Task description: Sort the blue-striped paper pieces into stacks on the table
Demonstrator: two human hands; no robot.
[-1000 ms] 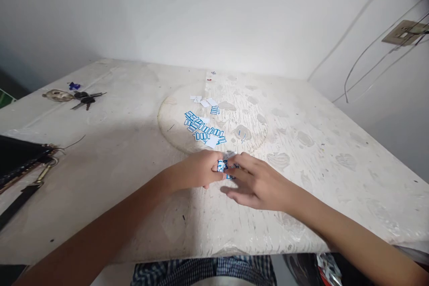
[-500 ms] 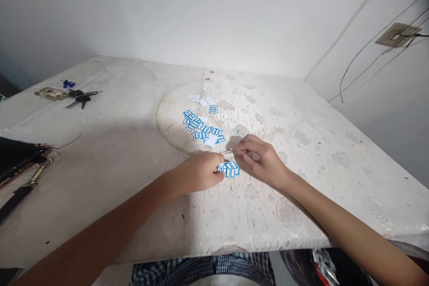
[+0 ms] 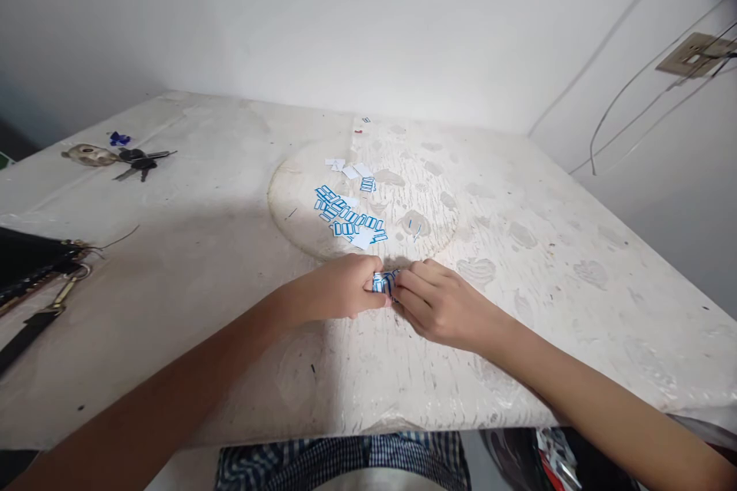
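My left hand [image 3: 348, 288] is closed, its thumb and fingers gripping a bunch of small white paper slips with blue outlines [image 3: 381, 283]. Against the right end of that bunch, my right hand [image 3: 441, 299] has its fingers bent and pressed together on the slips. Its fingers hide part of the bunch. Beyond both hands, a loose spread of similar blue-outlined slips [image 3: 347, 219] lies on the table, with plain white pieces [image 3: 350, 171] behind it. Thin blue slivers [image 3: 416, 230] lie past my right hand.
The table [image 3: 219, 276] has a plastic cover with a large round mark. Keys [image 3: 141, 162] and a blue scrap [image 3: 120, 139] lie at the far left, a black bag [image 3: 34, 268] at the left edge. A wall outlet [image 3: 695, 55] with cables is at right.
My right hand has come down and closed over the right end of the slips, where it earlier pinched a thin piece just above them. My left hand keeps its hold.
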